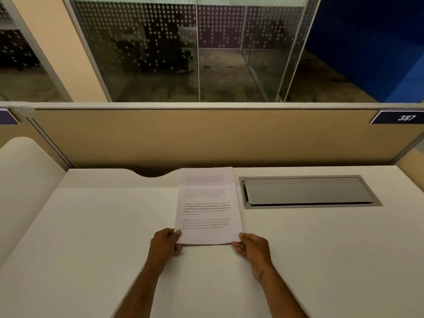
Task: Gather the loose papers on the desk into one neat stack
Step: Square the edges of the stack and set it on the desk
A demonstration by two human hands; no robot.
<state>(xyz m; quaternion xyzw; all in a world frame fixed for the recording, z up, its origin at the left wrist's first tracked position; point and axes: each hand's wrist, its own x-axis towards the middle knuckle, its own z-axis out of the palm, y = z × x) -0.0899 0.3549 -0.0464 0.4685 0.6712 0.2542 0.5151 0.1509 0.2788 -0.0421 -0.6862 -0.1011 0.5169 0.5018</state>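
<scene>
On the desk, left hand and right hand pinch the papers' near corners (sheets overlapping).

Two hands: left and right, each pinching a near corner of the sheets. At least two printed sheets overlapped on one white desk, an upper sheet edge showing across the far part; exact sheet count not tellable. Four text blocks visible on the paper. One grey hatch set into the desk, right of the sheets. One tan partition behind. Two dark tags on its top edge: one reading 387, one at far left, unreadable.
</scene>
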